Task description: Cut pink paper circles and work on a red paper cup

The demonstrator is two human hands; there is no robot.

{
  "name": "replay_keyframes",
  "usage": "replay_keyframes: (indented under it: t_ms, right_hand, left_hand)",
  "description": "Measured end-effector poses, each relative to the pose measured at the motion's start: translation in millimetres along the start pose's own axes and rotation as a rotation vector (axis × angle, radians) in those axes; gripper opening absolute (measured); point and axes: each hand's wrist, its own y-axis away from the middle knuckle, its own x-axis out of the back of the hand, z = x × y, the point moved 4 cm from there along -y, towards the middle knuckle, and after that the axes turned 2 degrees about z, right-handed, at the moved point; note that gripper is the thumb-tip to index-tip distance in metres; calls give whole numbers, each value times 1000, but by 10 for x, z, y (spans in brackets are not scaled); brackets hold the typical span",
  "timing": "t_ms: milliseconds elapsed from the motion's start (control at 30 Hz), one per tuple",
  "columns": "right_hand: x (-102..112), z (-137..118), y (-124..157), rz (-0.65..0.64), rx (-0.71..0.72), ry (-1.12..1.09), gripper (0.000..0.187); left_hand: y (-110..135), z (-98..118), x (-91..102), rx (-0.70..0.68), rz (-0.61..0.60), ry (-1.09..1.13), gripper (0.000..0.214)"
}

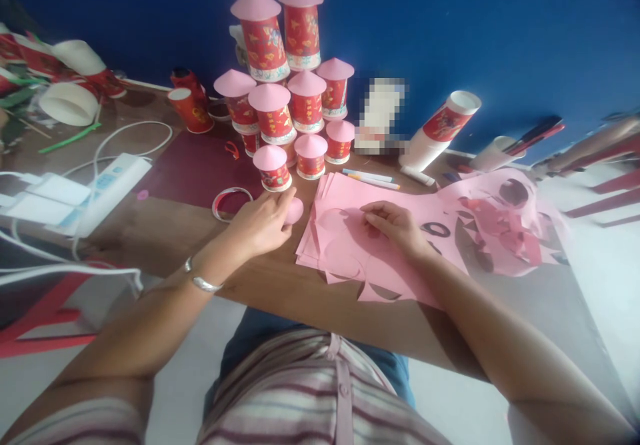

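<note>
My left hand (pixel 263 222) is closed around a small pink paper cone (pixel 294 210), held just in front of a red paper cup with a pink cone lid (pixel 271 167). My right hand (pixel 395 225) rests with curled fingers on a stack of pink paper sheets (pixel 345 245), its fingertips pinching at a pink cut-out piece (pixel 373 230) on the stack. Behind them stands a pile of several red printed cups topped with pink cones (pixel 290 92). A silver bracelet (pixel 203 282) circles my left wrist.
Pink paper scraps (pixel 500 222) lie to the right. A sleeve of stacked cups (pixel 440 128) lies tilted behind the paper, with two markers (pixel 370 178) near it. A white power strip with cables (pixel 95 192), a tape roll (pixel 230 202) and cut cups (pixel 70 102) are at left.
</note>
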Motion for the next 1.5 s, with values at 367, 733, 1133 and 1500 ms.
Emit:
replay_keyframes:
  t_ms: [367,733,1133,1500]
  right_hand:
    - [20,28,0,-5,12,18,39]
    - [-5,-5,-2,-3,3,2,42]
    - [15,15,5,-8,1,8,42]
    - [-34,-70,-43,-25,69,389,22]
  left_hand:
    - [-11,-42,57,17,-15,-60,69]
    - [-75,34,48,-73,-23,-14,69]
    - [-54,35,55,-100,-73,13,55]
    - [217,-44,33,-65,-55,100,57]
